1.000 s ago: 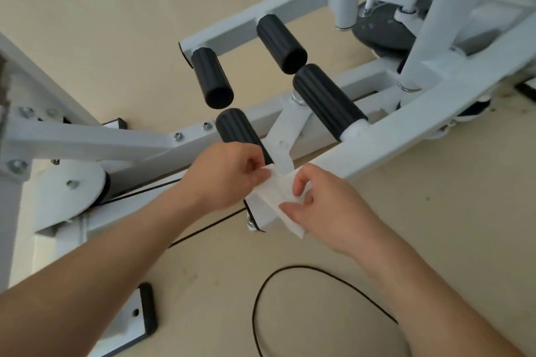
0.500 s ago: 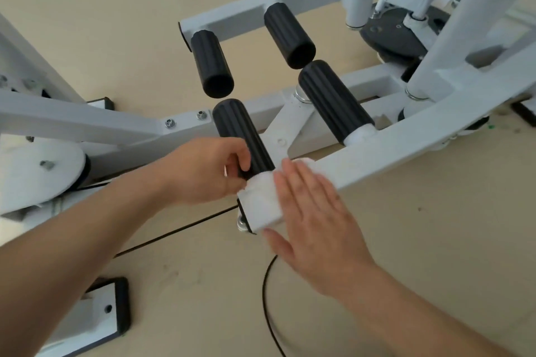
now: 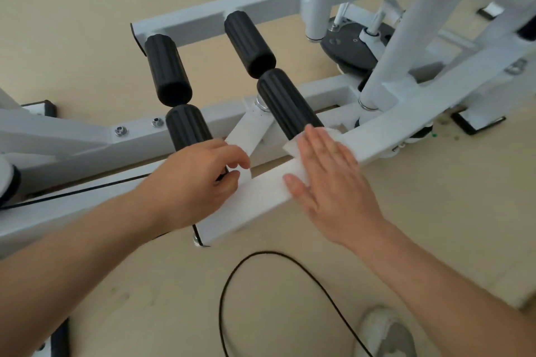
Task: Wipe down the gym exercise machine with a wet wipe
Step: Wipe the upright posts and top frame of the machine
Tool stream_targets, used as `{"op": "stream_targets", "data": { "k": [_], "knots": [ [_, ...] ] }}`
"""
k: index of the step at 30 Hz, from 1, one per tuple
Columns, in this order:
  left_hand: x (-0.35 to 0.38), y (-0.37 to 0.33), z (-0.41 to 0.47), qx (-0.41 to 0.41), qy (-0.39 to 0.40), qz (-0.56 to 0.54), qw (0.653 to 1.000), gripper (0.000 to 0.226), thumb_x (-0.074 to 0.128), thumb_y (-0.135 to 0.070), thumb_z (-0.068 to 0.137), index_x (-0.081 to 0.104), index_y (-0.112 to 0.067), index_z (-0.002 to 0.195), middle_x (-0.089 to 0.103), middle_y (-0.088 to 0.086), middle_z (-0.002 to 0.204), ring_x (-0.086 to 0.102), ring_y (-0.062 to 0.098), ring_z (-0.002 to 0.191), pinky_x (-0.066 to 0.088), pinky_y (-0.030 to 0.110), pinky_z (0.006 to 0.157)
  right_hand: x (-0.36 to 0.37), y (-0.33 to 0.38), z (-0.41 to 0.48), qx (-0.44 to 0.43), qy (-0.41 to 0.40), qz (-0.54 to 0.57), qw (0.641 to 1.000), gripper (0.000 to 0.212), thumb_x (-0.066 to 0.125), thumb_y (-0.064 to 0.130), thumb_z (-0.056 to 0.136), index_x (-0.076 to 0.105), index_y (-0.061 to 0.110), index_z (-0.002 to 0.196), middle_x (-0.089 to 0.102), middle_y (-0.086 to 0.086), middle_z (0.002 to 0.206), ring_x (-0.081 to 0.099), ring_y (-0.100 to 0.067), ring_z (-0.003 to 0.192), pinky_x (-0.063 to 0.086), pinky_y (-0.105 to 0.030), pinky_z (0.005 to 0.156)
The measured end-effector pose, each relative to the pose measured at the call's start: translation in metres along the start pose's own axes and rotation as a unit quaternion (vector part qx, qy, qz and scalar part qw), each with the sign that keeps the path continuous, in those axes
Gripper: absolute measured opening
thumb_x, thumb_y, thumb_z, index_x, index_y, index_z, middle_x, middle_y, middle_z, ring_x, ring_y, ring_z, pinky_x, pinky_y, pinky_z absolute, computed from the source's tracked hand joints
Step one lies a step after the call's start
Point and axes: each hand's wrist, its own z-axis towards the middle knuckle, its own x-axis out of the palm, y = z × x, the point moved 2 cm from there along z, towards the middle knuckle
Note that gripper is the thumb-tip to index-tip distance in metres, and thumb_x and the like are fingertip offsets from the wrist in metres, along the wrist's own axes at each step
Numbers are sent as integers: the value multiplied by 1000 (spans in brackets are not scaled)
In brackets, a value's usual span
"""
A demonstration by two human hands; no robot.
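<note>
So, the person is leaning over the white gym machine (image 3: 255, 203) and working on the slanted beam nearest to them. Their right hand (image 3: 327, 180) is lying flat, fingers straight and together, pressing the wet wipe (image 3: 292, 149) onto that beam right at the foot of the near-right roller (image 3: 290, 104). Only the edges of the wipe are peeking out around the fingers.

Their left hand (image 3: 194, 182), sitting at about 9 o'clock from the right one, is curling its fingers and thumb round the bottom end of the near-left roller (image 3: 188, 127), where it's meeting the beam.

The far-left roller (image 3: 168, 69) and far-right roller (image 3: 249, 43) are sticking out from the back bar at roughly 11 and 12 o'clock. A black weight plate (image 3: 353, 43) is sitting inside the frame at about 1 o'clock. Down at 6 o'clock a thin black cable (image 3: 261, 253) is looping across the beige floor (image 3: 145, 313), and a white shoe (image 3: 385, 333) is poking in at about 5 o'clock.
</note>
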Motion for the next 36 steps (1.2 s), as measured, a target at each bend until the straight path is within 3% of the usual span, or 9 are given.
{"op": "stream_targets", "data": {
  "k": [3, 8, 14, 16, 19, 25, 30, 33, 36],
  "knots": [
    [6, -6, 4, 9, 9, 11, 1000, 22, 49, -25, 96, 56, -34, 115, 52, -17, 103, 52, 5, 84, 39, 17, 71, 0, 6, 6, 63, -8, -3, 998, 81, 5, 60, 96, 16, 5, 154, 11, -14, 163, 6, -25, 151, 5, -41, 122],
    [6, -10, 22, 0, 9, -8, 1000, 20, 51, -24, 93, 52, -35, 110, 56, -16, 99, 53, 3, 79, 41, 14, 67, 10, 49, -18, -197, 69, 3, 978, 76, 15, 59, 100, 16, 6, 155, 10, -11, 163, 2, -21, 151, 5, -39, 121],
    [14, -22, 28, 33, 32, 4, 999, 31, 46, -24, 96, 51, -34, 125, 53, -14, 111, 53, 6, 90, 46, 23, 80, -7, -32, 15, 117, 0, -10, 993, 84, 2, 61, 94, 18, 5, 154, 8, -13, 163, 5, -23, 151, 2, -38, 122],
    [19, -29, 32, 41, 38, -6, 998, 25, 47, -22, 95, 52, -34, 116, 53, -14, 104, 53, 7, 85, 46, 24, 76, 0, 0, 4, 49, -8, -4, 999, 82, 11, 60, 97, 25, 0, 151, 19, -19, 160, 15, -29, 149, 10, -42, 121],
    [19, -35, 39, 51, 7, 5, 999, 8, 42, -27, 89, 50, -30, 87, 54, -12, 82, 54, 12, 71, 48, 31, 65, -6, 13, -7, -167, 109, -11, 980, 81, 21, 61, 98, 8, 5, 155, 4, -13, 163, -5, -22, 151, 0, -39, 121],
    [19, -51, 43, 118, -38, 82, 989, 33, 51, -14, 85, 60, -24, 115, 60, -5, 104, 59, 16, 86, 51, 27, 61, -51, -76, 35, -367, 246, -156, 883, 81, 19, 61, 99, -18, 13, 152, -29, -3, 157, -28, -15, 145, -19, -29, 117],
    [33, -78, 62, 152, -29, 104, 982, 39, 47, -27, 87, 56, -25, 125, 55, -2, 127, 57, 20, 110, 55, 33, 82, -56, -155, 33, -192, 236, -165, 938, 87, 11, 70, 94, -25, 15, 150, -33, -3, 157, -31, -9, 143, -9, -34, 121],
    [45, -92, 74, 150, -18, 114, 982, 43, 33, -36, 88, 53, -29, 126, 54, -7, 127, 52, 19, 112, 53, 35, 86, -44, -163, 27, -18, 106, -79, 991, 101, -8, 79, 82, -7, 9, 155, -19, -8, 162, -20, -14, 148, -2, -38, 122],
    [48, -105, 85, 135, -13, 112, 984, 42, 33, -34, 83, 53, -27, 119, 57, -8, 118, 56, 20, 102, 53, 38, 77, -20, -107, 7, -53, 24, 12, 998, 91, 2, 70, 93, 16, 5, 155, 3, -13, 163, -2, -20, 151, 3, -40, 122]
  ]
}}
